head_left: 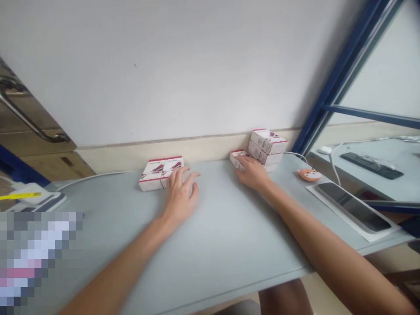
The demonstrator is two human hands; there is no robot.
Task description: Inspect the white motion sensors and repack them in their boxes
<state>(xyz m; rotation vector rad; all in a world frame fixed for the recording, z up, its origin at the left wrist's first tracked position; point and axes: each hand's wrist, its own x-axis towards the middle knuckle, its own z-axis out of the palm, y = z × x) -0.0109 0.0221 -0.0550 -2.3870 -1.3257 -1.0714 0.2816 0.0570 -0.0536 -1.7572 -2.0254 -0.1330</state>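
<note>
Two small white boxes with red edges and dark printed pictures lie side by side against the wall on the left. My left hand is at their right end, fingers spread and holding nothing; whether its fingertips touch the right box I cannot tell. Farther right, my right hand has its fingers closed over a similar low white box, partly hidden under them. That box stands just left of a stack of matching boxes. The stack's lower part is partly covered by my right hand.
On the right are an orange animal-shaped item and a dark phone-like slab on a white sheet. A blue-framed mirror leans there. A white power strip with a yellow strip sits left, near a blurred-out patch. White cables run along the wall.
</note>
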